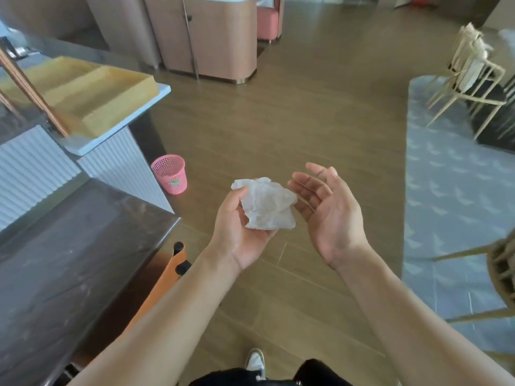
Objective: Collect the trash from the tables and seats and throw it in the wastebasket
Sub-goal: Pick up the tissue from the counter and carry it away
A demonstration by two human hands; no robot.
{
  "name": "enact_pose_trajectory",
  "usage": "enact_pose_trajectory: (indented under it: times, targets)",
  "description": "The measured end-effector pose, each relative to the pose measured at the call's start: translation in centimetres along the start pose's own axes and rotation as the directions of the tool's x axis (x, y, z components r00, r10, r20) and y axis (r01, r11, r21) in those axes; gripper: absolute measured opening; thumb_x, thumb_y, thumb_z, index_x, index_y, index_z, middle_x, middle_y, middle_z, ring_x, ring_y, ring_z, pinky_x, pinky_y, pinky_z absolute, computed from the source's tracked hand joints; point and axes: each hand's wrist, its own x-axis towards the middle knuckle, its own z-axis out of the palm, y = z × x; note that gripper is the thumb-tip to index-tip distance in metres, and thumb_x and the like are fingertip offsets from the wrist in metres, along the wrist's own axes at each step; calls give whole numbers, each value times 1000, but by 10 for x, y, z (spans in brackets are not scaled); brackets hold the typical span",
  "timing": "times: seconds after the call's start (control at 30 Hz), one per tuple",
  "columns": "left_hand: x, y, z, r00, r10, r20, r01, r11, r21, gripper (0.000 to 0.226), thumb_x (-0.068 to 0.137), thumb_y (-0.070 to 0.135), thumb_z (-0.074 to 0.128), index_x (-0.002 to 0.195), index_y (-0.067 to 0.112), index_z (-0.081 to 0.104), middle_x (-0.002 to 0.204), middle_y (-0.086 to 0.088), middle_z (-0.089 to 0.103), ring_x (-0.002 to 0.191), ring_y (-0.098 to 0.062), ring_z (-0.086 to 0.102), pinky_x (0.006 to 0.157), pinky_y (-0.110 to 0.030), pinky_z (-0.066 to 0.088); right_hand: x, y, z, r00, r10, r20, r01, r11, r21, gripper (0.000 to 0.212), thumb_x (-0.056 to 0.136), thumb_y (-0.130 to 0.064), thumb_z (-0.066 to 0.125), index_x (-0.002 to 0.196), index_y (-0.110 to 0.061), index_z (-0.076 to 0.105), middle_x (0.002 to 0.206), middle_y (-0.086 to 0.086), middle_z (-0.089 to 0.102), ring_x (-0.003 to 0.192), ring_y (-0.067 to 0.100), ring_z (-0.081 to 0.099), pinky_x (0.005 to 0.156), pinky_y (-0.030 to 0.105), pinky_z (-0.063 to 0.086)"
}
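Paper [267, 203], head view: one crumpled white wad, held over the wooden floor [306, 121] in the middle of the scene. We judge it light and springy, apt to unfold or drift if thrown.

Left hand [242, 232]: palm up, fingers curled beneath the wad, thumb pressed on its left edge. It grasps the paper.

Right hand [326, 213]: palm up, fingers loose and spread, holding nothing. Its fingertips lie just beside the wad's right edge; we cannot tell whether they touch.

Wastebasket [169, 174]: pink, perforated, upright on the floor, left of the hands and farther off, close against the foot of a white ribbed counter [117, 162]. Its contents are hidden from us.

Table [69, 246]: dark top, near left, its corner reaching toward the wastebasket.

Mat [451, 190]: grey, along the right side, with pale chairs [471, 79] at its far end.

Step in hand, as we judge it: carrying the wad to the wastebasket.

- We would close the left fingers tighter, or press the wad once between both palms, so that it keeps compact.
- We would step forward and left, past the table corner.
- We would bring the hand low over the rim before letting go. The mouth looks narrow, and a toss could glance off the counter behind it.
- That leaves the right hand free for the next piece.
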Motion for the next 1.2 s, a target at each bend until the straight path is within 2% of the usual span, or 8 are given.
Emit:
enact_pose_trajectory:
  times: [0.23,0.33,0.47,0.63,0.73,0.87,1.03,1.2]
  targets:
    - [130,29,0,999,27,-43,-30,998,-50,39,95,33,59,127,14,68,123,-12,68,105,-29,68,89,-43,52,141,-11,-11,1000,16,3,-16,999,46,42,98,-46,52,122,-16,70,116,9,75,116,28,71,96,38,58]
    - [189,38,2,997,61,-45,-63,996,-60,35,94,32,59,121,13,70,116,-11,68,97,-27,68,82,-40,54,211,-16,-21,999,20,28,-22,997,70,42,99,-45,52,122,-15,69,116,11,74,116,28,71,97,39,59]
    - [273,53,18,990,122,-70,-125,992,-36,30,94,32,58,116,13,65,109,-8,63,93,-25,61,80,-39,49,312,-29,-31,996,72,61,-76,995,71,37,106,-42,49,122,-15,69,113,9,75,116,28,71,97,41,59]
    - [366,72,41,982,172,-80,-178,981,-74,30,97,31,57,116,12,70,103,-9,69,83,-27,70,75,-38,58,431,-60,-32,984,131,119,-135,991,22,36,110,-40,45,121,-15,69,116,10,74,118,30,70,102,44,56]
    - [414,81,47,976,169,-138,-183,978,-96,33,102,30,50,122,13,70,106,-8,72,87,-24,72,73,-37,59,487,-73,-25,979,151,137,-153,988,-3,36,111,-39,45,122,-14,68,115,10,73,116,29,70,102,44,56]
    - [473,94,50,968,181,-176,-206,969,-138,33,96,31,53,112,17,78,104,-5,74,87,-21,72,75,-33,58,548,-78,-22,967,183,180,-178,983,-44,37,112,-38,43,125,-14,67,115,9,74,114,28,71,104,45,56]
    - [542,121,32,963,199,-184,-231,957,-176,35,96,31,58,124,15,70,112,-7,72,93,-25,70,80,-40,57,624,-74,-9,958,213,193,-209,977,-43,39,108,-41,46,127,-13,66,118,11,72,117,30,69,109,48,53]
    - [614,158,1,956,237,-172,-267,947,-180,35,87,35,68,120,22,74,111,-5,71,98,-25,65,85,-43,55,706,-59,26,939,231,254,-224,973,-58,47,97,-46,54,128,-13,66,120,12,72,117,29,70,106,46,55]
